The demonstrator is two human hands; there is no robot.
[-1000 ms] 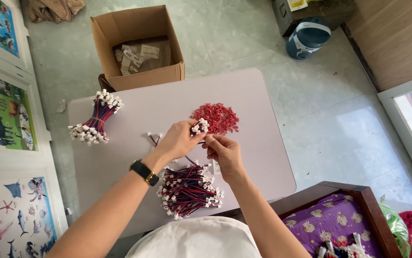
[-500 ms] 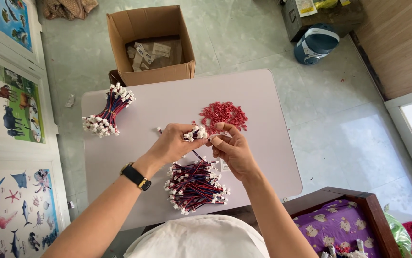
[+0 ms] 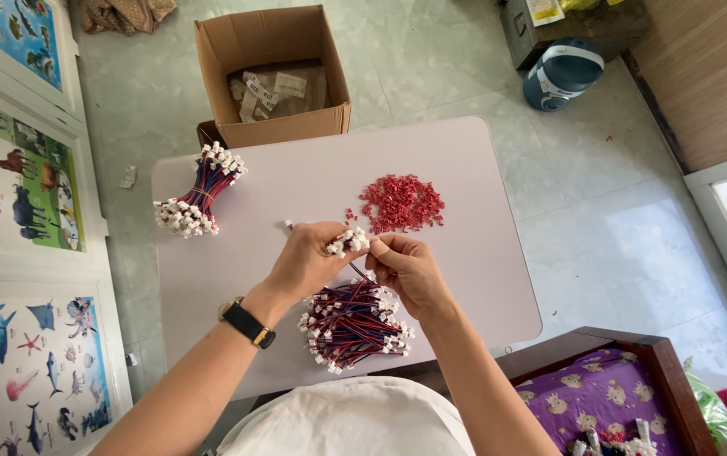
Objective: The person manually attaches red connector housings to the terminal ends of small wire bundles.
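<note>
My left hand [image 3: 308, 262], with a black watch on its wrist, grips a small cluster of white connectors [image 3: 347, 242] on thin wires above the white table [image 3: 473, 279]. My right hand [image 3: 410, 270] is right beside it, fingertips pinching at the same cluster. Under both hands lies a loose pile of red, blue and black wire leads [image 3: 355, 325] with white plugs. A heap of small red pieces [image 3: 401, 203] lies just beyond the hands. A tied bundle of wire leads [image 3: 199, 190] rests at the table's far left.
An open cardboard box [image 3: 270, 76] with papers stands on the floor beyond the table. Animal posters [image 3: 17, 186] line the left. A blue and white appliance [image 3: 562, 72] sits at the far right. A wooden frame with purple cloth [image 3: 616, 397] is at the lower right.
The hands stay together on the connector cluster with only small finger shifts. The view has tilted slightly, so the table and box sit lower and more to the right in the picture.
</note>
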